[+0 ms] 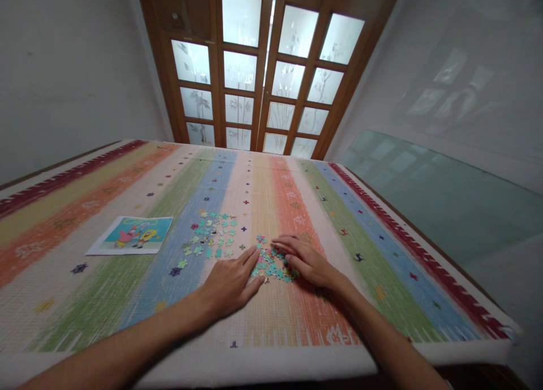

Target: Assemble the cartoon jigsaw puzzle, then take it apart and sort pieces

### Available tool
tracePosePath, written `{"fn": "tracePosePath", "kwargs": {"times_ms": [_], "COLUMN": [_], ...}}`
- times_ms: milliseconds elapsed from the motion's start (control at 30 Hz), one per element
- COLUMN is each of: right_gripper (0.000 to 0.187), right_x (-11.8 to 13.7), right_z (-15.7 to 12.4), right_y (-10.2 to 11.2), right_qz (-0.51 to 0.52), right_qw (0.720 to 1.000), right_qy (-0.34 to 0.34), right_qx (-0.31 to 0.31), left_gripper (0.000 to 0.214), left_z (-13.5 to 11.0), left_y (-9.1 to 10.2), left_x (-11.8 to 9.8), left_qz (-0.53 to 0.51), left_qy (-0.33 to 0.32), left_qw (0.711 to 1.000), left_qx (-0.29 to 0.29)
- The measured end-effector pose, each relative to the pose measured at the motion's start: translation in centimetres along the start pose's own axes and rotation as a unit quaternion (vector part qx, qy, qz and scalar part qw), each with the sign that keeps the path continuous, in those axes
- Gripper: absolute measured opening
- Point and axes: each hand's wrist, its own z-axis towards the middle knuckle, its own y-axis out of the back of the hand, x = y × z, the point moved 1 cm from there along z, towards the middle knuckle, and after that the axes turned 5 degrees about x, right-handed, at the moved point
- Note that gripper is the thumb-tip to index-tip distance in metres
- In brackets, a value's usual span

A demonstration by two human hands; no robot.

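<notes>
My left hand [231, 282] lies flat on the striped cloth, fingers stretched toward a small heap of teal and pink puzzle pieces [271, 264]. My right hand [303, 258] rests palm down on the other side of that heap, fingers extended and touching the pieces. Between the two hands the heap is partly covered. More loose puzzle pieces [212, 234] are scattered to the left, beyond my left hand. A cartoon reference picture [132, 235] lies flat farther left.
The table is covered by a colourful striped cloth [127, 299] with dark red borders. A glass pane [445, 203] leans against the right wall. Wooden doors with frosted glass [263, 73] stand behind the table's far edge.
</notes>
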Motion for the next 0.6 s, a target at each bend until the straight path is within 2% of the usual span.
{"fn": "tracePosePath", "kwargs": {"times_ms": [200, 333, 467, 600], "right_gripper": [0.056, 0.06, 0.059, 0.056], "right_x": [0.9, 1.3, 1.4, 1.4], "right_z": [1.0, 1.5, 1.2, 0.7], "right_y": [-1.0, -1.6, -1.3, -0.6], "right_qz": [-0.065, -0.085, -0.069, -0.01], "right_qw": [0.996, 0.993, 0.996, 1.0], "right_qy": [0.0, -0.001, 0.005, 0.017], "right_qx": [0.058, 0.084, 0.059, 0.019], "left_gripper": [0.038, 0.037, 0.049, 0.042], "left_z": [0.0, -0.2, -0.5, -0.6], "left_y": [0.4, 0.6, 0.7, 0.5], "left_x": [0.0, 0.2, 0.4, 0.4], "left_qz": [-0.043, -0.066, -0.067, -0.064], "left_qy": [-0.027, -0.035, -0.034, -0.029], "left_qw": [0.999, 0.997, 0.997, 0.997], "left_qx": [-0.019, -0.021, -0.015, -0.027]}}
